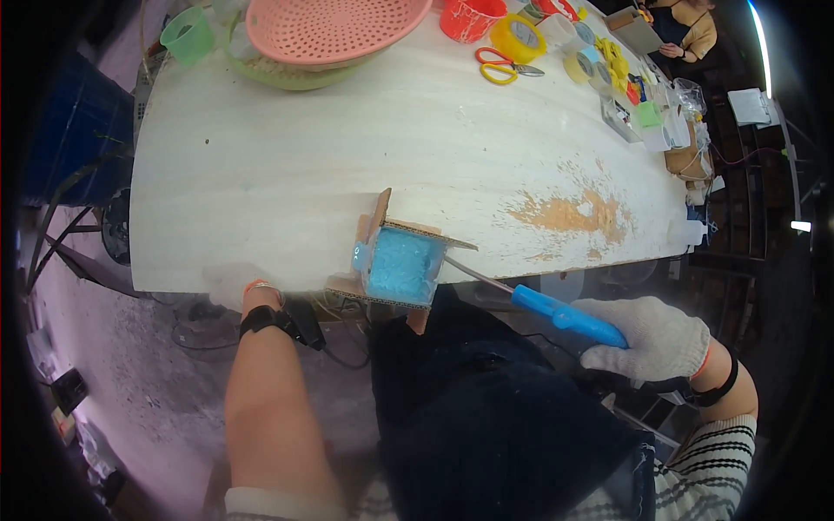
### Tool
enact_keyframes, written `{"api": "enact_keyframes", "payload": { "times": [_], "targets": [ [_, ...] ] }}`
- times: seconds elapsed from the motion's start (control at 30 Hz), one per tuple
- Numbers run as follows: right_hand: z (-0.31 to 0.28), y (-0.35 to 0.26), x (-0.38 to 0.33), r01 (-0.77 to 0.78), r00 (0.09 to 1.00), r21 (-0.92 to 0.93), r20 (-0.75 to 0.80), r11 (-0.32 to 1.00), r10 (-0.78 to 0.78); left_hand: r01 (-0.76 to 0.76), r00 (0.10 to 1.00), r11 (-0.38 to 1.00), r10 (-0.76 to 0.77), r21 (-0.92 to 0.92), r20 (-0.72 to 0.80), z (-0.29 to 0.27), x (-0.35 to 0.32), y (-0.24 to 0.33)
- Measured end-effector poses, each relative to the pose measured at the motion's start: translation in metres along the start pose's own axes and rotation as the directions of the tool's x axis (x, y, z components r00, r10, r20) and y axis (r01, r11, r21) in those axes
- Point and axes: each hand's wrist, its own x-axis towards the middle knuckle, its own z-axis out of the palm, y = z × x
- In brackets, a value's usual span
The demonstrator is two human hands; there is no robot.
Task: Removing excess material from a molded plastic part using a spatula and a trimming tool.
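Observation:
My right hand [653,339], in a pale knit glove, is closed round the handle of a blue-handled tool [565,316] with a thin metal shaft. Its shaft points left to a small open cardboard box [408,304] at the table's near edge, and the tip is hidden by the box's side. Glossy blue material [403,264] fills the box, whose flaps spread outward. My left hand [236,285] looks gloved too and is over the near left table edge, apart from the box. Its fingers blend into the pale tabletop, so their pose is unclear.
On the white table [287,174], a pink perforated basket [334,30] rests over a green basin at the back. Red-and-yellow scissors [497,68], a yellow tape roll [519,39] and a red tub [471,19] are beside it. Another person [686,35] works at the far right.

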Motion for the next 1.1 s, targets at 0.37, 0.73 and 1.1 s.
{"api": "enact_keyframes", "payload": {
  "times": [0.37,0.73,1.1],
  "targets": [
    [0.007,0.009,0.004,0.123,0.991,-0.036,-0.049,0.992,-0.125,0.098,0.994,0.916,-0.075,0.388,-0.075,0.019,-0.007,0.011],
    [0.004,0.002,0.005,0.044,0.999,0.006,-0.019,0.999,-0.044,0.181,0.983,0.680,-0.104,0.711,-0.151,0.015,-0.003,-0.004],
    [0.041,0.121,0.152,0.048,0.794,0.057,-0.607,0.997,-0.004,0.281,0.957,0.891,-0.232,0.357,-0.175,0.000,-0.022,0.007]
  ]
}}
